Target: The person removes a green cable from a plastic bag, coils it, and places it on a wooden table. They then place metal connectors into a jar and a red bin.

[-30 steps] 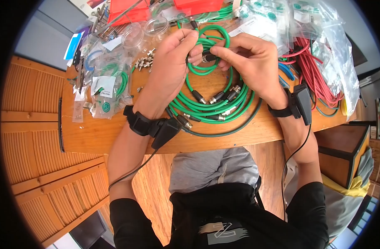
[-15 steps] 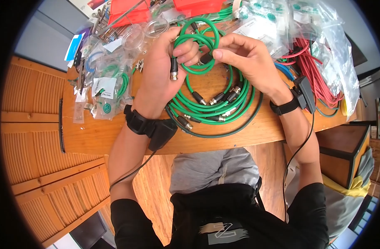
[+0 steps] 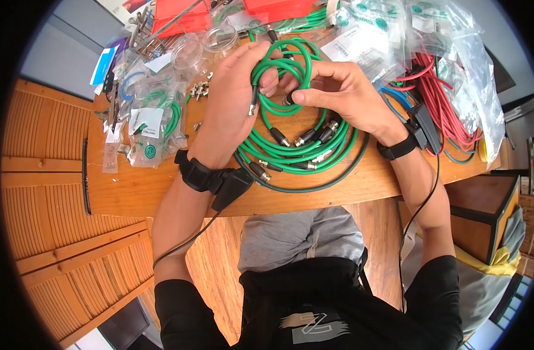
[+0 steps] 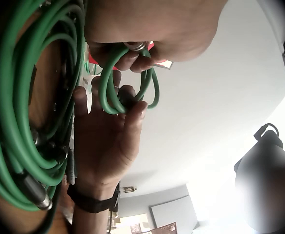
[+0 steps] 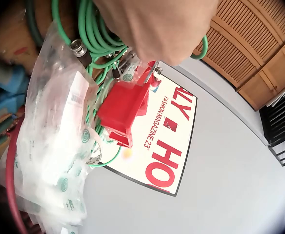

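"Above the wooden table (image 3: pixel 138 189), what's looped?"
"Smooth, round green cable (image 3: pixel 307 63), one end metal-tipped."
"Gripped how?"
"Left hand (image 3: pixel 235 76) curls round its loops; right hand (image 3: pixel 349 93) pinches it by a black connector (image 3: pixel 288 99)."

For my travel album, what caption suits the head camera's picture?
Left hand and right hand hold a looped green cable near coiled cables on a wooden table.

The white poster (image 5: pixel 157 134) reads "ALY" and "HO" in big red letters (with "FASHION MAGAZINE 23'" printed smaller).
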Demonstrator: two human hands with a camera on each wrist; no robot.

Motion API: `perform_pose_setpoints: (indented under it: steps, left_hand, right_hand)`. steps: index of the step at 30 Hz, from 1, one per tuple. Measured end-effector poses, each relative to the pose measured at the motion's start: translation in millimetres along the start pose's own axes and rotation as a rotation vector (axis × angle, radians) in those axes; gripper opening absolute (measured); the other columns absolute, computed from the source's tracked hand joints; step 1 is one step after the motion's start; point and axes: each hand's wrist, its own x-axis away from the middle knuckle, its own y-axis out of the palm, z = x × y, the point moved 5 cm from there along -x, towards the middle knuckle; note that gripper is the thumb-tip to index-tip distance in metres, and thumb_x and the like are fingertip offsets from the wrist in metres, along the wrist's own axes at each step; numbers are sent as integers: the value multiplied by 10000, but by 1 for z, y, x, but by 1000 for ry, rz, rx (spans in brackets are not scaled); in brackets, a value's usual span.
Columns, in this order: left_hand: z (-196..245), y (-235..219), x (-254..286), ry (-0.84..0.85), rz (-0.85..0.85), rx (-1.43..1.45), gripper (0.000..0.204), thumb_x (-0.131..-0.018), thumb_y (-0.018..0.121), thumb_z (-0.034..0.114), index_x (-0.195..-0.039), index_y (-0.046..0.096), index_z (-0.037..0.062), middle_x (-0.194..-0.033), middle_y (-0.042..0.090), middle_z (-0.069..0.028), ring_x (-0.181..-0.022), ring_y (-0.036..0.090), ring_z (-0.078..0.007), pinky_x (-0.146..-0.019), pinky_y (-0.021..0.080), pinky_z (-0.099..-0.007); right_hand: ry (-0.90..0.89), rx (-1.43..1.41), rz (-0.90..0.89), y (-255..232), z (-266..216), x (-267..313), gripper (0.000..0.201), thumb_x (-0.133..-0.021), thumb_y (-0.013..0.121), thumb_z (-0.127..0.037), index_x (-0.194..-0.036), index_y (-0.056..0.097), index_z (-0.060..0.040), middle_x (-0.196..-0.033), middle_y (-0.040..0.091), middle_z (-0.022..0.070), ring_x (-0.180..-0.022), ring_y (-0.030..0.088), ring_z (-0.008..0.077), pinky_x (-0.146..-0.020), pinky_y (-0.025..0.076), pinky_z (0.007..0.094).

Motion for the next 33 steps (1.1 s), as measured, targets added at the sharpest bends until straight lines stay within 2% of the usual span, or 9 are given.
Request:
perform_pose_setpoints:
  steps: [4,6,7,10,13,16,22,30,33]
  left_hand:
    - [-2,3,1,-18,-1,-35,342,-1047,566,334,-965,649,12,-644,488,25,-581,429,-68,-561,348,-229]
    - [1,4,1,-41,1,-65,385,-1067,510,380,-1005,621,17,-646,459,24,-581,415,-80,-557,343,-244]
    - [2,5,1,-53,2,-79,407,-1076,481,403,-1025,607,19,-647,444,23,-581,408,-86,-556,340,-252]
    - [5,5,1,-108,-4,-78,474,-1037,541,484,-971,640,24,-630,446,29,-555,414,-82,-549,367,-246]
    - [0,4,-1,-141,-26,84,482,-1035,526,509,-965,624,43,-629,429,28,-537,396,-81,-533,366,-248]
    - [4,7,2,-241,-189,82,421,-1034,546,476,-962,610,66,-638,435,25,-519,381,-79,-514,368,-252]
    - [11,2,5,-230,-289,18,285,-1016,606,371,-989,614,87,-647,450,27,-500,375,-66,-495,386,-253]
    - [18,-10,1,-176,-234,20,195,-989,663,256,-1013,625,67,-637,460,43,-488,390,-53,-511,427,-268]
    - [19,-13,1,-158,-192,-120,218,-1014,622,269,-1021,608,51,-618,429,52,-477,372,-42,-500,403,-243]
  right_hand:
    - [-37,-6,-32,6,1,0,102,-939,725,-76,-927,644,-15,-963,706,20,-906,652,76,-825,541,247]
    - [-19,-34,-40,8,-3,1,123,-945,720,-81,-909,618,-24,-934,707,24,-865,654,71,-781,554,249]
    - [-14,-1,-16,7,-3,2,134,-939,729,-87,-894,618,-29,-897,704,20,-825,652,67,-743,553,244]
    - [16,78,49,4,-7,5,175,-917,761,-108,-844,614,-46,-790,692,6,-702,638,55,-634,539,226]
    - [65,91,78,1,-12,7,226,-883,803,-134,-793,610,-59,-701,666,-10,-590,603,44,-542,492,208]
    - [104,56,35,0,-12,8,266,-863,829,-174,-756,611,-65,-648,626,-27,-529,560,36,-480,436,201]
    - [214,133,-72,4,-10,13,378,-924,768,-313,-689,604,-65,-605,542,-48,-480,488,35,-444,367,202]
    - [169,54,7,-14,-13,11,356,-996,670,-334,-777,673,-53,-564,520,-41,-456,484,47,-438,342,222]
    - [170,211,117,-27,-16,10,344,-996,668,-337,-805,680,-51,-545,509,-42,-450,486,48,-439,338,227]
